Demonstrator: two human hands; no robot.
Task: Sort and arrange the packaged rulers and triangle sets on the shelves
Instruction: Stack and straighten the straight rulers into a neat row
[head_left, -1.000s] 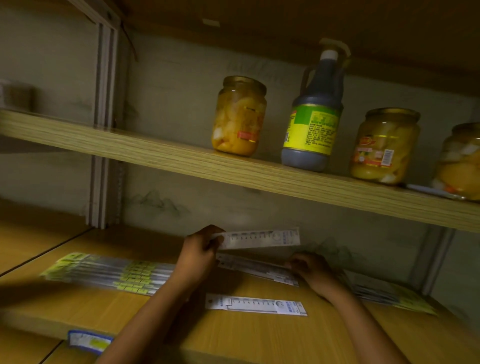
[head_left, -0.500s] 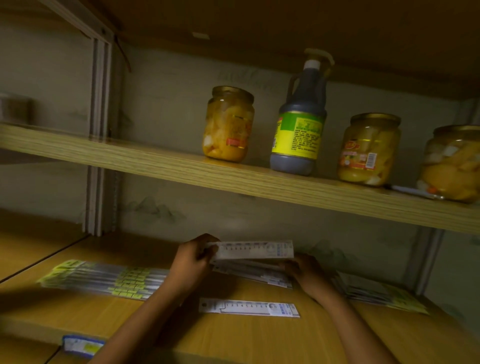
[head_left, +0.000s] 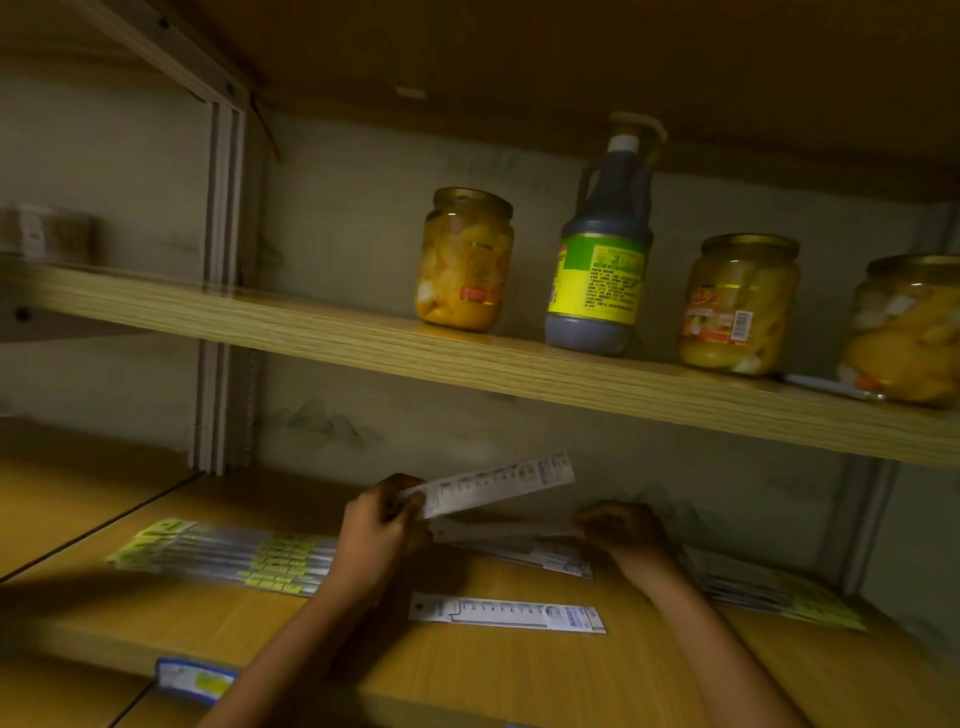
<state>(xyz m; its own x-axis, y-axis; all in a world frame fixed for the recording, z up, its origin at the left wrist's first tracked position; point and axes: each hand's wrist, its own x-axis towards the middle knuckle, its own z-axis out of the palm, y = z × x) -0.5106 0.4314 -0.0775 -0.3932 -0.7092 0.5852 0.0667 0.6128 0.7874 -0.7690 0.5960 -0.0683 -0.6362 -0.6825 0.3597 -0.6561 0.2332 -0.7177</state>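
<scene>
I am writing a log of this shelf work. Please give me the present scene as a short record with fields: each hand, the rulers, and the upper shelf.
left hand: left hand pinches one end of a white packaged ruler, lifted off the shelf and tilted
right hand: right hand rests on a stack of white rulers; grip unclear
lying loose: single white ruler, flat near the front of the lower shelf
left pile: green-labelled packs
right pile: more packs
upper shelf: three fruit jars, one dark bottle
</scene>
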